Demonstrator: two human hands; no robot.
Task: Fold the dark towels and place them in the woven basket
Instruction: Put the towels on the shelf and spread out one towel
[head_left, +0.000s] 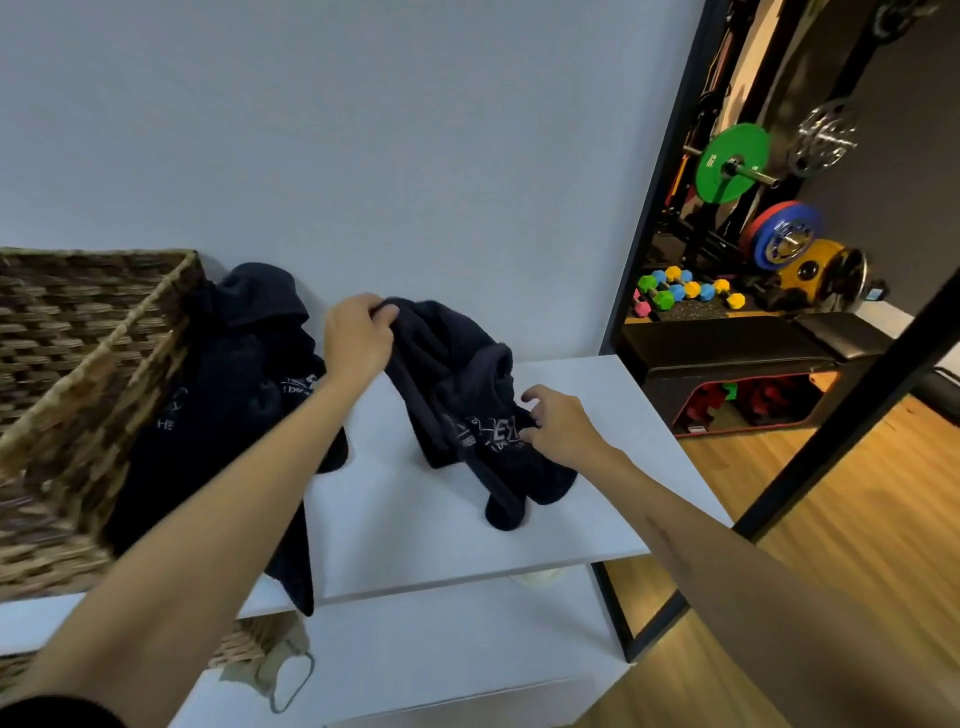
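I see L hand (358, 340) grip pinching towel (457, 395) top edge, lifted off white surface (415, 525); R hand (563, 423) grip pinching lower corner. Basket (78, 364) far left.

Crumpled dark towel (457, 395) on shelf; woven basket (78, 374) left.

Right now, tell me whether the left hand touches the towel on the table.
Touching: the head view shows the left hand pinching the towel at its top edge.
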